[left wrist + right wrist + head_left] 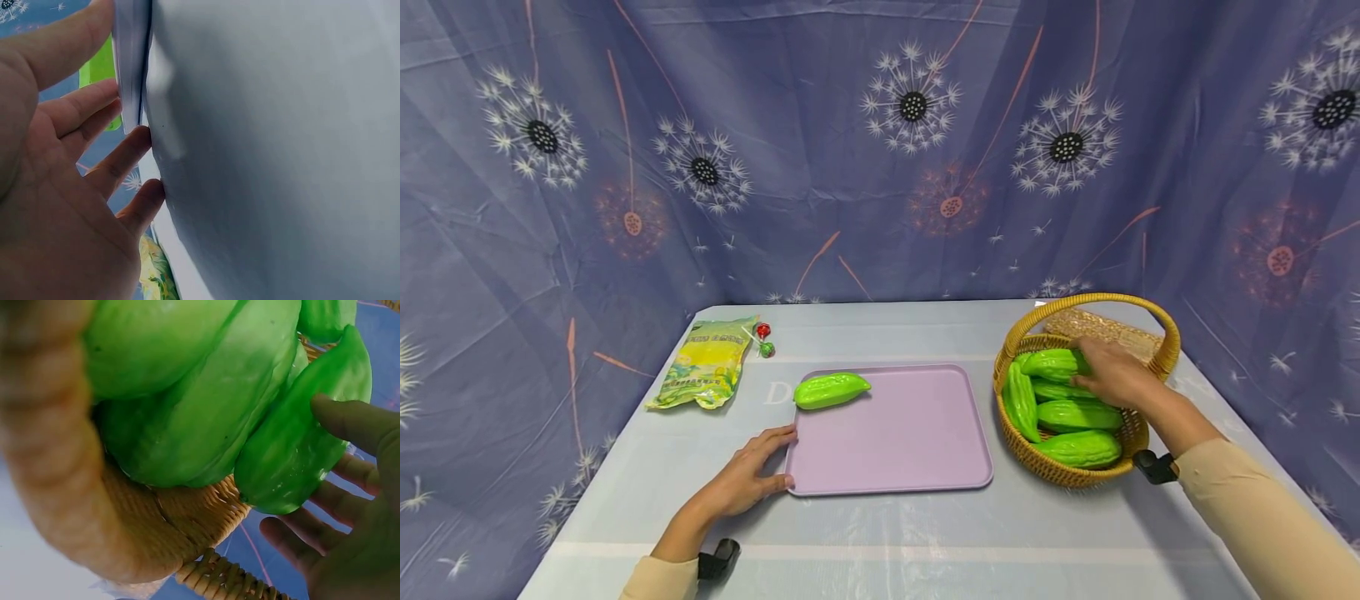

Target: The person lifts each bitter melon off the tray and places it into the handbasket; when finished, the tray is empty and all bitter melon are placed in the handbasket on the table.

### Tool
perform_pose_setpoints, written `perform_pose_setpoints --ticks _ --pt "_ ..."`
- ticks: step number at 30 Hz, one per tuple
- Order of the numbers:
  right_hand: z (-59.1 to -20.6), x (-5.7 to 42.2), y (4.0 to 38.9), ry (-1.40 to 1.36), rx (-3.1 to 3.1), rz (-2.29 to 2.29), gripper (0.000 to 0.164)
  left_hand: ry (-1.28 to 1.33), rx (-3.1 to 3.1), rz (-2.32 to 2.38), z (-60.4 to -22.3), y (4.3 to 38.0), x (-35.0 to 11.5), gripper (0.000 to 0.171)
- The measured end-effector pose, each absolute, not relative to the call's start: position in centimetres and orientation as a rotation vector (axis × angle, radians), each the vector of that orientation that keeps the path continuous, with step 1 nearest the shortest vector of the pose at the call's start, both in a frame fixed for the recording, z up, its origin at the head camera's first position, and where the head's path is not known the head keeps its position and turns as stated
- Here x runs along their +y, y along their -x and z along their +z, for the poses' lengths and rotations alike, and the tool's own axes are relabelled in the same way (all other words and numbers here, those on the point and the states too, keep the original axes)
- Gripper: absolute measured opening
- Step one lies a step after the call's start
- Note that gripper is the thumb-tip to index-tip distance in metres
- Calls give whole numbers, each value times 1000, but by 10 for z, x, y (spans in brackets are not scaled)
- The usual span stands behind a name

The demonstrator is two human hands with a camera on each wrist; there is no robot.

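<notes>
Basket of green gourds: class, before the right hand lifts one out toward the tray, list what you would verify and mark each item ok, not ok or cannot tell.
1. Right hand on a green gourd in the basket: ok.
2. Fingers fully closed round that gourd: cannot tell.
3. Left hand steadying the purple tray at its edge: ok.
4. Bare tray space beside the gourd on the tray: ok.
5. Yellow packet clear of the tray: ok.

Glossy green plastic gourd [1054, 364], ridged, pointed ends, lies on its side atop others in woven yellow wicker basket [1078, 477], w/ right hand [1112, 373] on it. Flat lilac plastic tray [895, 433], left edge touched by left hand [747, 479].
</notes>
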State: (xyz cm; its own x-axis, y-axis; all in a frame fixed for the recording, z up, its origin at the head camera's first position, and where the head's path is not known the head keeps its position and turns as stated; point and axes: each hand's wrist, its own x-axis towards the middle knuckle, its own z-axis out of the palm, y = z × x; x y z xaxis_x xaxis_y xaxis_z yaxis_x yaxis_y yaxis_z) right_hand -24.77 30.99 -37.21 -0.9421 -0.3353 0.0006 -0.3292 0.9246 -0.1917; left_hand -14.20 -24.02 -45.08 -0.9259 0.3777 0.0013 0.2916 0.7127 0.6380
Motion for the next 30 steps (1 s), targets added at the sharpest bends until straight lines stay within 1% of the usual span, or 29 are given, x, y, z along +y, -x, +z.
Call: perform_pose_setpoints --ticks 4,10,19,25,30 --pt "-373 309 247 549 3084 -198 51 -553 2789 1007 -451 142 -240 64" --pt "-374 309 245 554 3116 -149 53 -543 2796 992 -450 142 -240 65" --pt "-375 311 246 606 3135 -158 52 -526 2791 987 -449 142 -240 66" --pt "-376 310 244 560 3133 -145 49 -530 2789 987 -450 142 -240 66" --pt "-377 310 244 562 3136 -182 50 -539 2788 991 -449 142 -240 65"
